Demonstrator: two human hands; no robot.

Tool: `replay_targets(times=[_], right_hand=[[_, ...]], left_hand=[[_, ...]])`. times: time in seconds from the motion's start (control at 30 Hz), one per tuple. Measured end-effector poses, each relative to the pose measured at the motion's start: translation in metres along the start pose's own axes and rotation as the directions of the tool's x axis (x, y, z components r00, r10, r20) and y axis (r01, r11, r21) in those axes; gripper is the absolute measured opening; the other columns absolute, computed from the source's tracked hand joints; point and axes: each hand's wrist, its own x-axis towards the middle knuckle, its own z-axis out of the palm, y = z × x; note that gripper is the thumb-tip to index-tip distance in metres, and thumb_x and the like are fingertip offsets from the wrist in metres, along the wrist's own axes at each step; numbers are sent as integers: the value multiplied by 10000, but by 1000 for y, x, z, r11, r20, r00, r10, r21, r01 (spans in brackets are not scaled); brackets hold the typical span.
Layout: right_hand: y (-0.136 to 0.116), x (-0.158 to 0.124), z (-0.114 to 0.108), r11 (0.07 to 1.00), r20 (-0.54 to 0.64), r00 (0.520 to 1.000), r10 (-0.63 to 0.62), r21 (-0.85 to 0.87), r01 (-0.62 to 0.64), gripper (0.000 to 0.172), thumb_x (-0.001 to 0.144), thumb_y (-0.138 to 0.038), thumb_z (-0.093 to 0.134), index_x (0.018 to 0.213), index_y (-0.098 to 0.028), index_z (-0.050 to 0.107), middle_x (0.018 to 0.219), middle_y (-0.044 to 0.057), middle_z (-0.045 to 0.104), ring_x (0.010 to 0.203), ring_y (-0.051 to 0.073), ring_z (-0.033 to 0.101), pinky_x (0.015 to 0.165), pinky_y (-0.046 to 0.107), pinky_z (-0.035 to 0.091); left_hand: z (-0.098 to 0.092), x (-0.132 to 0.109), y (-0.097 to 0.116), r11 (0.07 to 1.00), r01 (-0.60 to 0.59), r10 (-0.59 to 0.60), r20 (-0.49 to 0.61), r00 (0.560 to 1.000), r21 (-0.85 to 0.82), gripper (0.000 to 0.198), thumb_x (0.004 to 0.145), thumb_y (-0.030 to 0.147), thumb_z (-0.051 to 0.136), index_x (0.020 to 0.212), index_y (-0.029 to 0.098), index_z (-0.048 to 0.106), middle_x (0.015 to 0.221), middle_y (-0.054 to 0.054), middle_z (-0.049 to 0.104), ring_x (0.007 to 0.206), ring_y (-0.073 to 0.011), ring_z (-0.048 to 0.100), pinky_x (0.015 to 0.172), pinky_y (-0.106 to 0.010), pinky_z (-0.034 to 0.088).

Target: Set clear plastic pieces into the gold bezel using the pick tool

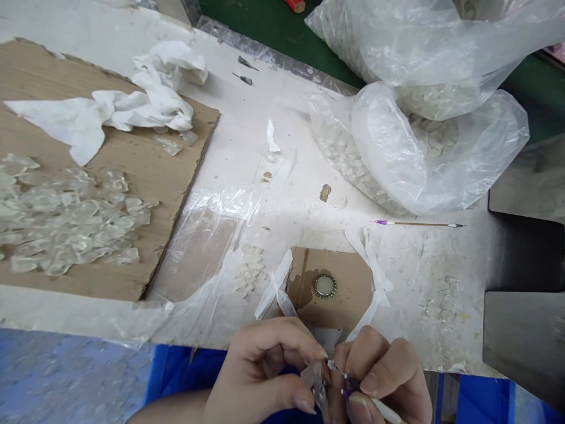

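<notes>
The left hand point(245, 365) pinches a small clear plastic piece point(314, 380) between thumb and fingers at the near edge of the table point(291, 218). The right hand's point(399, 377) fingers close around a white-handled tool point(386, 410) with a purple part, near the piece. Beyond, a crimped bottle cap point(325, 286) rests on cardboard point(355, 277).

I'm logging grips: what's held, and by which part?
Left hand: a clear piece, exact grip spot unclear. Right hand: a slim tool, near its purple part.
</notes>
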Motion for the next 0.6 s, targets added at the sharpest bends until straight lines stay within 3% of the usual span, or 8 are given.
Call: replay_targets(times=[0.6], right_hand=[[1,0,-1,997,21,999,-37,-65,39,124,1030,-229,532,1081,-309,612,716,-65,313,418,92,272,357,229,319]], left_hand=[[2,1,0,998,-23,23,-4,1000,53,190,720,309,951,897,285,885,675,-31,786,587,-116,709,609,-166,588]])
